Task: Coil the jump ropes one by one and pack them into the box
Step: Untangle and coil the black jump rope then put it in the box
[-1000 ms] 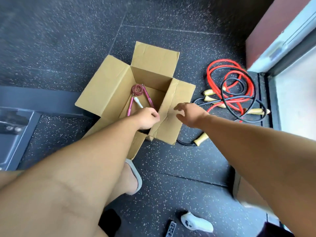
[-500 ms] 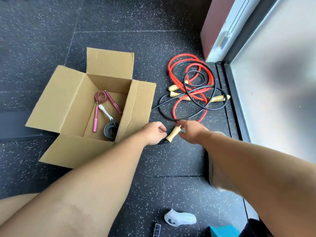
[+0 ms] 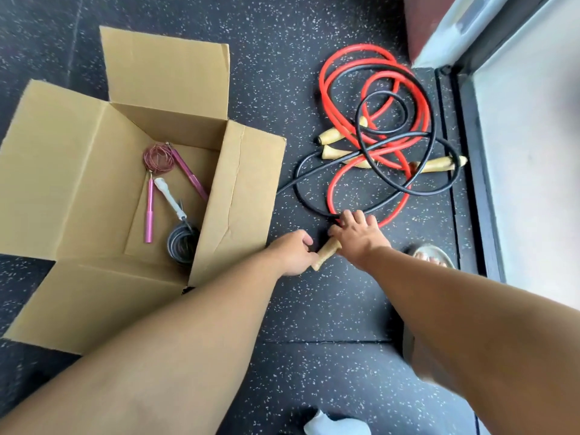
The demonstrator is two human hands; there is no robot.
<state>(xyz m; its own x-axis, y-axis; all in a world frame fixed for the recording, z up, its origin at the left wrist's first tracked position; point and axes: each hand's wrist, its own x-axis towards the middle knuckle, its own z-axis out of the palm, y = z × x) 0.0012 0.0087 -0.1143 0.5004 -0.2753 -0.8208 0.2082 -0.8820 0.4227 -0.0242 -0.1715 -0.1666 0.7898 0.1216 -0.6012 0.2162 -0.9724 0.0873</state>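
Brightly daylit from the window [image 3: 533, 183] at right, softly shadowed, bowed by wide-angle distortion, smeared along the bottom edge.

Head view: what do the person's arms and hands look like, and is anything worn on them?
The left forearm and right forearm are bare right to the frame edge, with no sleeves showing. The left hand and right hand wear no gloves. No watch, bracelet or ring is visible on the wrists or on the fingers that show.
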